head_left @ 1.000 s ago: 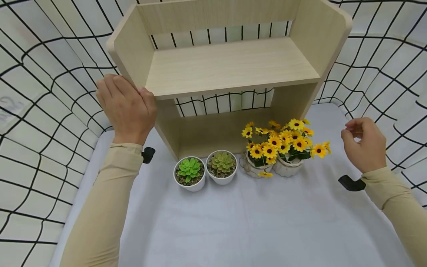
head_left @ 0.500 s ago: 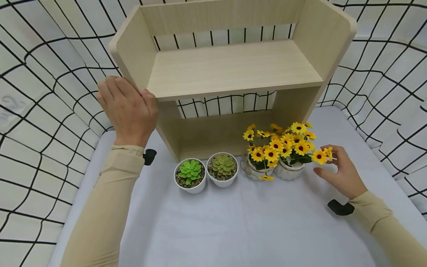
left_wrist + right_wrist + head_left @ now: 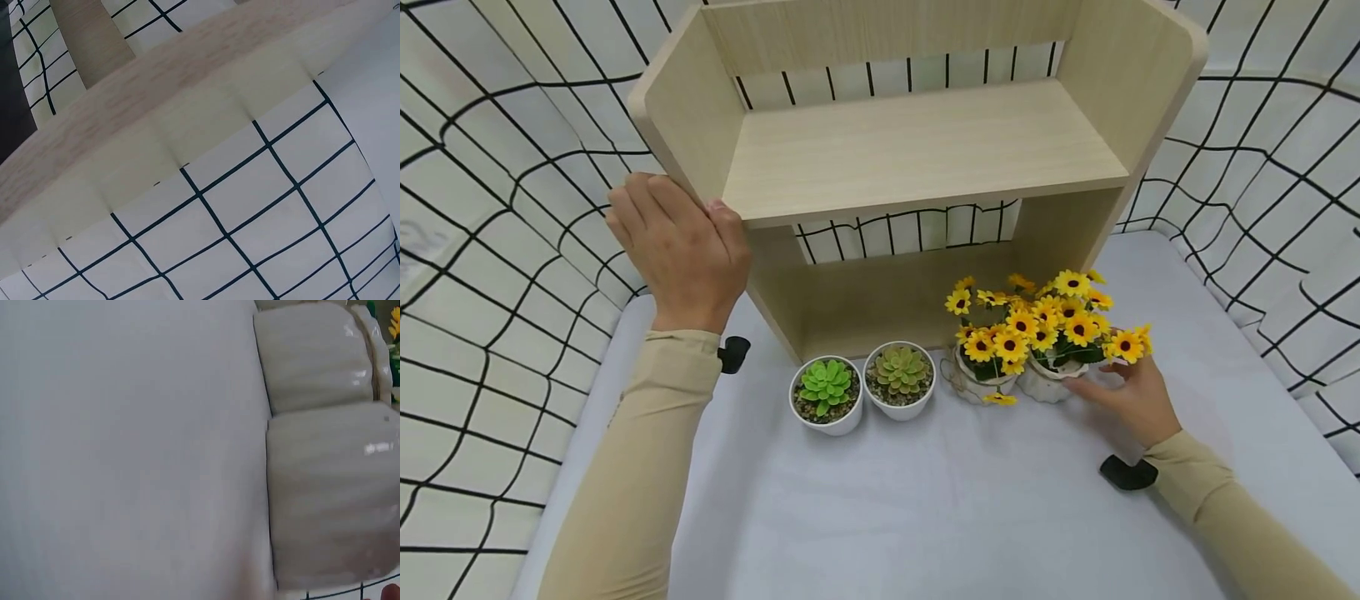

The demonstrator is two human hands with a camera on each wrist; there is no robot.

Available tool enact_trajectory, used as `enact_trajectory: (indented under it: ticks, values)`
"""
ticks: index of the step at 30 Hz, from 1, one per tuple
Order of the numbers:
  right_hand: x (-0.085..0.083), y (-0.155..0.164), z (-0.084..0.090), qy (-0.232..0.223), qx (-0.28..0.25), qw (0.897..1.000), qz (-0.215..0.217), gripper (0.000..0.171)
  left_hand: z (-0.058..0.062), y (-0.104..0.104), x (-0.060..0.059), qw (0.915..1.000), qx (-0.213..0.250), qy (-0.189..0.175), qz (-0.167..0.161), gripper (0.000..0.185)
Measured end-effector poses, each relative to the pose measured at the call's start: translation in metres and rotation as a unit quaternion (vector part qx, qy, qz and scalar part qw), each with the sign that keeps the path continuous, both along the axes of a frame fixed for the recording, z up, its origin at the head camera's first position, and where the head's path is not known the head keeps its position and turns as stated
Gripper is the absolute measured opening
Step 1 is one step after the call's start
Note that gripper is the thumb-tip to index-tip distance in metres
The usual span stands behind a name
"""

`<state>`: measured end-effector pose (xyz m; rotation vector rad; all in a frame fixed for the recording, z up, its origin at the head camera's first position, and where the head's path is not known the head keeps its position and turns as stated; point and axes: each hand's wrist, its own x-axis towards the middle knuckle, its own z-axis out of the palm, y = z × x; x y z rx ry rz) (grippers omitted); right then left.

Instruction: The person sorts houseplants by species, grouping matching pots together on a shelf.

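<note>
A pale wooden two-tier shelf stands at the back of the white-covered table. My left hand lies against the outside of its left side panel, thumb at the front edge. Two white ribbed pots of yellow artificial flowers stand in front of the lower tier. My right hand reaches in from the right, and its fingertips touch the right flower pot under the blooms. The right wrist view shows that pot very close. The thumb is partly hidden by a flower.
The left flower pot touches the right one. Beside it stand two white pots, one with a bright green succulent, one with an olive succulent. A white cloth with a black grid walls the table on both sides and behind.
My right hand has come down from the air at the far right and moved left to the right flower pot. My left hand has stayed on the shelf's side.
</note>
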<state>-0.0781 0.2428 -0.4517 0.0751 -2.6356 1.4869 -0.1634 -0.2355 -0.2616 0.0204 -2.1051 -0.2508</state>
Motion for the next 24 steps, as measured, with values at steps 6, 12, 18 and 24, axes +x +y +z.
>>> enact_trajectory:
  ticks: [6, 12, 18, 24]
  values:
    - [0.003, -0.018, 0.0, -0.019, 0.002, 0.999, -0.033, 0.083, -0.001, 0.0, -0.001, 1.0, 0.008, 0.004, -0.003, 0.047]
    - [0.007, -0.036, -0.002, -0.059, -0.031, 0.994, -0.088, 0.079, -0.002, 0.0, -0.002, 0.9999, 0.012, 0.003, -0.006, 0.048]
    - [0.009, -0.045, -0.004, -0.064, -0.072, 0.988, -0.12, 0.084, -0.004, 0.001, -0.003, 0.9998, 0.016, 0.004, -0.012, 0.047]
    - [0.012, -0.055, -0.003, -0.071, -0.13, 0.979, -0.14, 0.094, -0.006, 0.001, -0.004, 0.9998, 0.02, 0.002, -0.008, 0.05]
